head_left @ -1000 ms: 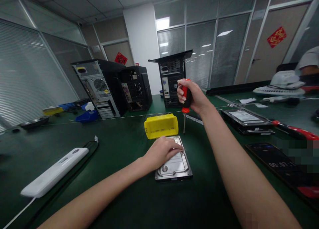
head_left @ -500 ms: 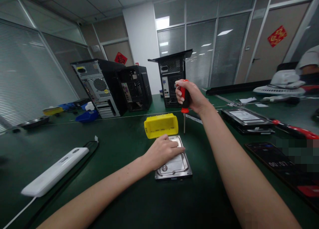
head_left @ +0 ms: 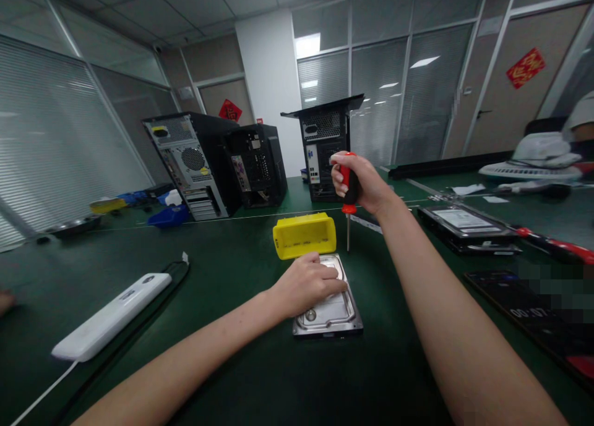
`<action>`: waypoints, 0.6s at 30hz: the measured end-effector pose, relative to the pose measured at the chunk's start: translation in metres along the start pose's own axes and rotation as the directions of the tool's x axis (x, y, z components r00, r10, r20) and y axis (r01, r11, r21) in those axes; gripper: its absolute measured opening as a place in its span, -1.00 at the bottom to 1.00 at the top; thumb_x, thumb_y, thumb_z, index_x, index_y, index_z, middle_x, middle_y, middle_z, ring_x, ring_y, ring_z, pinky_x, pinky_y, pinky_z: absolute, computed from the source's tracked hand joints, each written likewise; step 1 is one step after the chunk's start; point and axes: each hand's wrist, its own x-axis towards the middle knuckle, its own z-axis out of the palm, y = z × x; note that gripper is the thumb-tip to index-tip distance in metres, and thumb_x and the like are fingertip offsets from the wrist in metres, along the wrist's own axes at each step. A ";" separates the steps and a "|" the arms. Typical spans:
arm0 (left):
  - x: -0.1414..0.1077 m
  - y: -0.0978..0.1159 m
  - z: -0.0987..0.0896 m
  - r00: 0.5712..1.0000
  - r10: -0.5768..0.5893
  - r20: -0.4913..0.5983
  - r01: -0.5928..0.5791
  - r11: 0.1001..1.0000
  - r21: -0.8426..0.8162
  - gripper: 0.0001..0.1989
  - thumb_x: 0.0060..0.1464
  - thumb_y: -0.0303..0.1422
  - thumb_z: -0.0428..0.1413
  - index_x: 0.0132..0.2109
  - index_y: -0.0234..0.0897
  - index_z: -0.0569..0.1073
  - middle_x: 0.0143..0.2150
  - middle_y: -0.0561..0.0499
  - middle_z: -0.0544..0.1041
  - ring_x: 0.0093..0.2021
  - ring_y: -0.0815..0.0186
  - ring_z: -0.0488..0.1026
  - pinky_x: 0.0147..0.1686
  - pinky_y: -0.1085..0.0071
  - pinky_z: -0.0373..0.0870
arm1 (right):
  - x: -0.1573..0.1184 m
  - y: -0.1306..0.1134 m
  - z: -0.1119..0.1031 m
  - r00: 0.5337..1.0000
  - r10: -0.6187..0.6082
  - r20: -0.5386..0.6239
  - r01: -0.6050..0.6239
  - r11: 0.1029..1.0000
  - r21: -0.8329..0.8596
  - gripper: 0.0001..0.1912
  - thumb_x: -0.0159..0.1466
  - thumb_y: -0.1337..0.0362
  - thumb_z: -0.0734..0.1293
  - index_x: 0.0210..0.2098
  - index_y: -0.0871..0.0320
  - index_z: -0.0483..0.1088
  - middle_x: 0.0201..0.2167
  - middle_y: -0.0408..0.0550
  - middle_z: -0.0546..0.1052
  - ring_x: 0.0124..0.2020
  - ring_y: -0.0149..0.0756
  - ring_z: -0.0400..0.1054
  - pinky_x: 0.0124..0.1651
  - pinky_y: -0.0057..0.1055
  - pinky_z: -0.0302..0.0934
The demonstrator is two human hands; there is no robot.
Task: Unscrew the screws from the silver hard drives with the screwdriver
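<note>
A silver hard drive (head_left: 341,315) lies flat on the green table. My left hand (head_left: 309,284) rests on its left and upper part, fingers bent and pressed to the metal, hiding some of the cover. Wrapped in the fingers of my right hand (head_left: 364,182) is a red and black screwdriver (head_left: 349,194), upright with its shaft pointing down. The tip is just beyond the drive's upper right corner; whether it touches anything cannot be made out. Behind the drive a yellow bin (head_left: 304,235) faces me with its open side.
Three computer cases (head_left: 204,160) stand at the back. Stacked drives (head_left: 464,225), red-black tools (head_left: 552,243) and a phone with a timer (head_left: 524,315) are on the right. At left lies a white power strip (head_left: 116,315), with part of another person's hand (head_left: 5,302) at the edge.
The whole view has shifted slightly, so things appear a little further right. Part of another person's hand has appeared at the left edge. My hands keep the same hold.
</note>
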 end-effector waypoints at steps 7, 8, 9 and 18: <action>0.001 0.000 -0.007 0.992 -0.118 0.050 0.126 0.971 -0.205 -0.85 0.20 -0.36 0.04 -0.19 -0.19 0.51 -0.38 0.12 0.53 -0.42 0.42 0.39 -0.38 0.41 0.13 | 0.000 -0.001 0.001 1.000 -0.004 -0.017 0.004 1.000 0.001 -0.79 0.10 0.20 0.35 -0.35 0.12 0.23 -0.68 -0.31 0.27 -0.73 -0.56 0.06 -0.69 -0.58 -0.03; 0.001 0.000 -0.008 0.987 -0.151 0.063 0.161 0.957 -0.241 -0.86 0.19 -0.36 0.06 -0.20 -0.19 0.52 -0.37 0.12 0.53 -0.41 0.42 0.40 -0.37 0.42 0.15 | 0.000 -0.001 0.001 1.000 -0.005 -0.015 0.005 1.000 0.001 -0.79 0.10 0.21 0.35 -0.35 0.12 0.23 -0.67 -0.31 0.27 -0.73 -0.56 0.07 -0.69 -0.58 -0.03; 0.002 0.001 -0.008 0.981 -0.182 0.073 0.195 0.942 -0.273 -0.87 0.18 -0.37 0.07 -0.21 -0.20 0.52 -0.36 0.12 0.54 -0.40 0.41 0.40 -0.36 0.43 0.16 | 0.000 -0.001 0.001 1.000 -0.006 -0.014 0.006 1.000 0.001 -0.80 0.10 0.21 0.35 -0.35 0.12 0.24 -0.67 -0.30 0.27 -0.73 -0.56 0.07 -0.68 -0.58 -0.03; 0.000 0.001 0.000 0.908 -0.396 0.135 0.413 0.794 -0.447 -0.86 0.14 -0.31 0.11 -0.20 -0.20 0.53 -0.44 0.08 0.46 -0.46 0.39 0.34 -0.46 0.50 0.15 | -0.001 -0.001 0.000 1.000 0.002 -0.004 -0.002 1.000 -0.002 -0.80 0.11 0.21 0.34 -0.33 0.14 0.26 -0.66 -0.30 0.27 -0.72 -0.56 0.08 -0.67 -0.58 0.00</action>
